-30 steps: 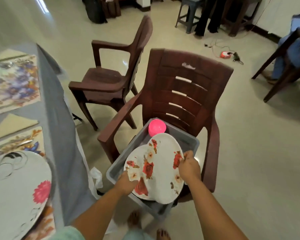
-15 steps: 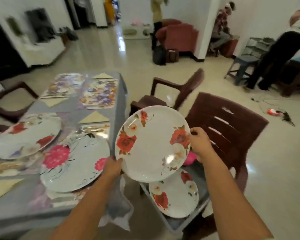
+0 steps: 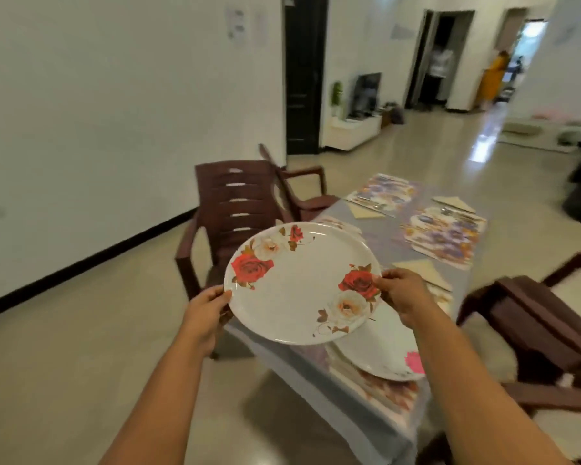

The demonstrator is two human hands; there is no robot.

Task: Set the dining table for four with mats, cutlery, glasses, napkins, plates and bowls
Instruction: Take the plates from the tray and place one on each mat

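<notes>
The plate (image 3: 302, 283) hung mid-frame, tilted, pinched at opposite rims by the left hand (image 3: 205, 310) and right hand (image 3: 404, 293), both equally near; the bare mats (image 3: 445, 234) lay beyond it toward upper right, well apart; a laid plate (image 3: 386, 350) sat just below; open table (image 3: 369, 401) ran between chairs (image 3: 230, 209).

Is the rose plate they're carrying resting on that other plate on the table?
Apart. The head view shows the rose plate held up by both hands, above the pink-flowered plate.
</notes>
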